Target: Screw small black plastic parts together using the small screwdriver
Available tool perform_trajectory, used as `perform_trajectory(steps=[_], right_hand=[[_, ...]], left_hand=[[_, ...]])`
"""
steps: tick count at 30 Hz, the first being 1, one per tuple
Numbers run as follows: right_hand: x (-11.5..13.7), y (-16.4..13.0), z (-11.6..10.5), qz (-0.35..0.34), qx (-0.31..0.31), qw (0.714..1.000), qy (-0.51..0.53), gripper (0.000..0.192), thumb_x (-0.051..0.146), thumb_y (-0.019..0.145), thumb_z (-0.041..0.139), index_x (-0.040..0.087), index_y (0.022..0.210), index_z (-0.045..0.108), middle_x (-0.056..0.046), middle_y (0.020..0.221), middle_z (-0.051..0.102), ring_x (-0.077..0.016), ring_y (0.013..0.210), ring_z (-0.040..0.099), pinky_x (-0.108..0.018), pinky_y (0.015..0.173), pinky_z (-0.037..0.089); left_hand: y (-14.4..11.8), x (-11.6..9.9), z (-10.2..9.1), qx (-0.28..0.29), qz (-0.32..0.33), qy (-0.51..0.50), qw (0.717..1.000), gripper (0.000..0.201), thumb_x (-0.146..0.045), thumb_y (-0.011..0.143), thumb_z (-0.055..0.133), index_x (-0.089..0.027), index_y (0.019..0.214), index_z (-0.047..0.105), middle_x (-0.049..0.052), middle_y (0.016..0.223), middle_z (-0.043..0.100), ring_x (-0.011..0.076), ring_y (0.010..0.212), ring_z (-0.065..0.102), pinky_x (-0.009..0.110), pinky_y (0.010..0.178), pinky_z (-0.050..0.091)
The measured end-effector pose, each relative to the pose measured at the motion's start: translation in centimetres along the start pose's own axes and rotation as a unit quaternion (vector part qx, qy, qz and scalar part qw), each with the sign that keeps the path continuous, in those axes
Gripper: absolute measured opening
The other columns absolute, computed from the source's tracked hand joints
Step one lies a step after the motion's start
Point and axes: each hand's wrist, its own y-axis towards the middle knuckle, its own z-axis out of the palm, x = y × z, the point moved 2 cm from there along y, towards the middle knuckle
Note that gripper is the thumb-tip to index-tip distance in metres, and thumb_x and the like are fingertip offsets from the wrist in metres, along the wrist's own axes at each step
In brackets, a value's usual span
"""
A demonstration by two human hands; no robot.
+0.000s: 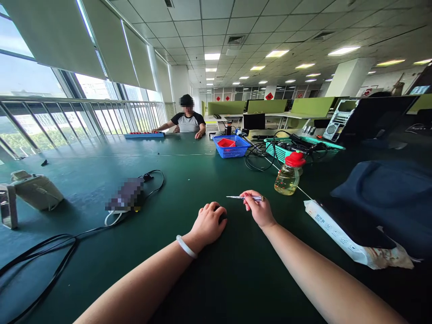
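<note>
My right hand [259, 209] grips a thin silver tool [240, 197], like a small screwdriver or pen, whose tip points left just above the dark green table [189, 171]. My left hand [211, 222], a white bangle on its wrist, rests on the table with its fingers curled over a small dark object [222, 218] that is mostly hidden. The two hands lie close together, a short gap between them.
A red-capped bottle of yellowish liquid [288, 176] stands right of my hands. A white packet [351, 243] and dark bag [388, 198] lie at right. A blurred device with cables [126, 195] sits left. Blue [232, 146] and teal [286, 150] baskets stand behind. A person sits at the far end.
</note>
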Motion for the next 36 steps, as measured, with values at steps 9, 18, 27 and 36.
perform_trajectory(steps=[9,18,27,36], right_hand=[[-0.1,-0.1,0.1,-0.009,-0.004,1.000,-0.002,0.035,0.050,0.086,0.055,0.018,0.080,0.067,0.001,0.063,0.056,-0.0106,0.047,0.049,-0.025,0.048,0.039],[0.2,-0.4,0.5,-0.012,0.017,1.000,-0.013,0.034,0.049,0.087,0.054,0.018,0.081,0.068,0.001,0.062,0.056,-0.0109,0.047,0.050,-0.024,0.046,0.040],[0.3,-0.6,0.8,-0.018,0.038,0.999,-0.012,0.030,0.045,0.086,0.055,0.018,0.081,0.067,0.001,0.061,0.055,-0.0114,0.047,0.050,-0.024,0.046,0.038],[0.4,-0.6,0.8,-0.006,0.045,0.999,-0.017,0.028,0.044,0.085,0.055,0.019,0.080,0.067,0.002,0.059,0.054,-0.0116,0.047,0.050,-0.024,0.046,0.038]], left_hand=[[-6.9,2.7,-2.8,-0.005,0.039,0.007,0.999,0.026,-0.028,0.085,0.058,-0.026,0.110,0.063,0.007,0.121,0.059,0.0238,0.109,0.058,0.045,0.098,0.048],[-15.0,14.0,-8.7,-0.014,-0.038,0.110,0.993,0.035,-0.041,0.088,0.052,-0.026,0.116,0.067,0.009,0.126,0.063,0.0249,0.112,0.062,0.040,0.101,0.050],[-20.4,21.1,-13.5,-0.072,-0.244,0.145,0.956,0.066,-0.059,0.074,0.053,-0.023,0.129,0.060,0.011,0.129,0.061,0.0282,0.105,0.066,0.041,0.094,0.053],[-20.6,20.9,-13.6,-0.079,-0.307,0.089,0.944,0.051,-0.051,0.073,0.050,-0.027,0.115,0.069,0.005,0.100,0.073,0.0247,0.087,0.070,0.034,0.080,0.054]])
